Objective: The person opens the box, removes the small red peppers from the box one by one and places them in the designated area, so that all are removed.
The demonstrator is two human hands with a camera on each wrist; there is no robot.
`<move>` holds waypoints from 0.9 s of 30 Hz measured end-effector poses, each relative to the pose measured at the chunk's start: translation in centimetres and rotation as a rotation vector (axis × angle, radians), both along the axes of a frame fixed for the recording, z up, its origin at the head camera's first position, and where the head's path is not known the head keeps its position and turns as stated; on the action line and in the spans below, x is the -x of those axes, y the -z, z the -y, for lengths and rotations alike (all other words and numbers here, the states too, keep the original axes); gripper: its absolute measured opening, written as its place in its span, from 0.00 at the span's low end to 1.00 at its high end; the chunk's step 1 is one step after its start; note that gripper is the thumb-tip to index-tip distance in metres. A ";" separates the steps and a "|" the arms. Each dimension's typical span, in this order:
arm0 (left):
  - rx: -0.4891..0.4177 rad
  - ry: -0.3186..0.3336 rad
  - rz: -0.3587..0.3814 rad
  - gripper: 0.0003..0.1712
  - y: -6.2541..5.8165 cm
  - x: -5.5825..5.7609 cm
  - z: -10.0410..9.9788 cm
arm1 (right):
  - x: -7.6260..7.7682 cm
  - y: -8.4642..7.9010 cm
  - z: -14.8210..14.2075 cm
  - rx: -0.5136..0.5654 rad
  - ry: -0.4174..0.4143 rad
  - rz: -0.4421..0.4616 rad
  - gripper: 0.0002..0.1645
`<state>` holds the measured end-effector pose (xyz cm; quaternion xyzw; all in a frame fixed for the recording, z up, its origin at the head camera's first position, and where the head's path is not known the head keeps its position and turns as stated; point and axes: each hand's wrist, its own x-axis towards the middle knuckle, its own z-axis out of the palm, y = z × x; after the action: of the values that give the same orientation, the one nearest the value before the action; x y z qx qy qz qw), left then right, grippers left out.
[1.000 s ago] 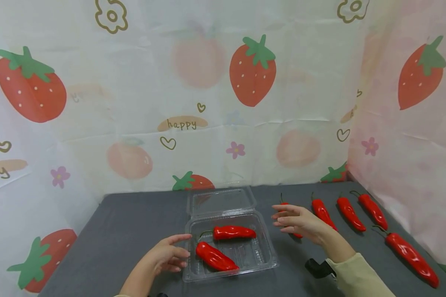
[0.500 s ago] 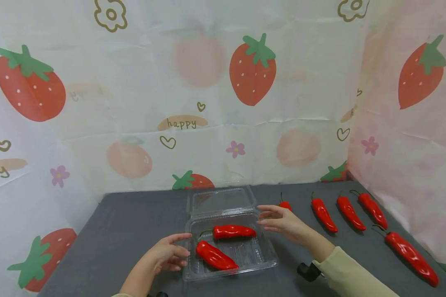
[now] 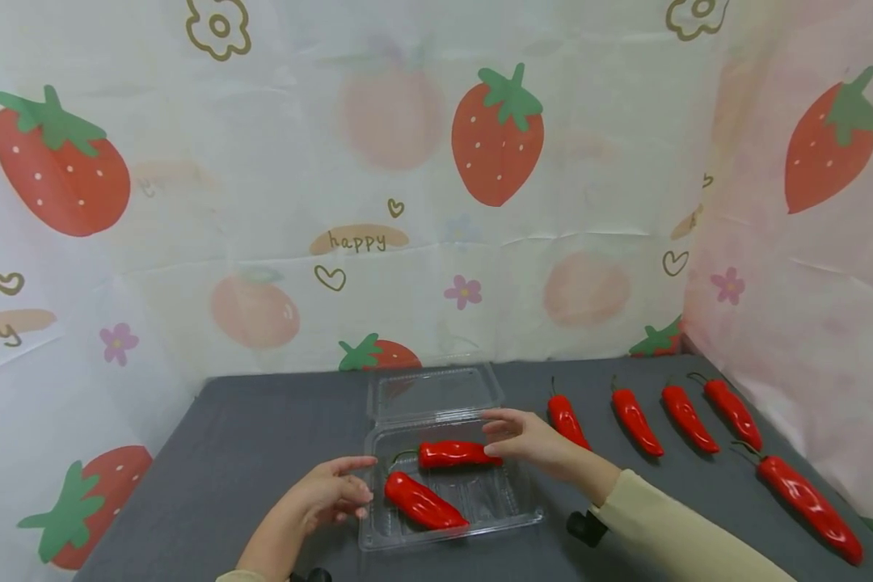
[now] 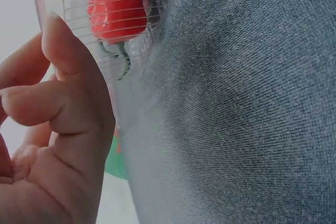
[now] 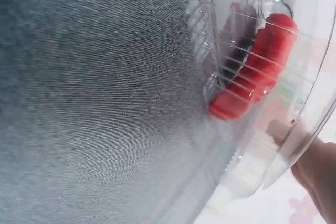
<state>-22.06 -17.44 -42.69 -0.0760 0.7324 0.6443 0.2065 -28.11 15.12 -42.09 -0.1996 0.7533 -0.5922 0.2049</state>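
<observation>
A clear plastic clamshell box [image 3: 505,497] lies open on the table, its lid [image 3: 436,390] folded back toward the wall. Two red chili peppers are inside: one lies sideways [image 3: 447,454] toward the back, the other slants [image 3: 423,503] at the front left. My left hand [image 3: 327,495] is at the box's left rim, fingers loosely bent, holding nothing. My right hand [image 3: 529,443] reaches over the right rim, its fingers spread loosely around the back pepper's right end. In the right wrist view that hand [image 5: 310,156] shows partly through the clear plastic wall.
Several more red peppers lie on the dark grey cloth to the right, the closest one [image 3: 566,422] just behind the right hand and a larger one [image 3: 807,505] at the front right. Printed fabric walls [image 3: 589,162] enclose the table's back and sides.
My right hand has moved left from over the nearest loose pepper to over the box's right side, uncovering that pepper. The left hand stays at the left rim; the peppers have not moved.
</observation>
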 end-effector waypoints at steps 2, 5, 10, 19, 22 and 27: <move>-0.016 0.011 0.000 0.35 0.0 0.1 0.1 | 0.0 -0.1 0.6 -0.044 0.010 -0.010 0.36; -0.032 0.022 0.002 0.35 0.1 0.1 0.3 | 0.1 -0.2 1.4 -0.119 0.026 -0.019 0.36; -0.046 0.035 -0.005 0.36 0.1 0.1 0.3 | 0.3 0.0 2.5 -0.211 0.081 -0.006 0.35; -0.044 0.040 0.009 0.36 0.0 0.1 0.3 | 1.3 0.8 3.7 -0.307 0.115 -0.006 0.35; -0.047 0.032 0.016 0.36 0.0 0.2 0.3 | 1.4 1.1 4.1 -0.348 0.086 -0.039 0.36; -0.058 0.030 0.024 0.36 0.0 0.2 0.3 | 1.4 1.6 4.8 -0.387 0.067 -0.074 0.37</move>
<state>-22.22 -17.75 -42.71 -0.0668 0.7121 0.6610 0.2271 -29.47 10.34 -43.65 -0.1530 0.8662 -0.4353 0.1921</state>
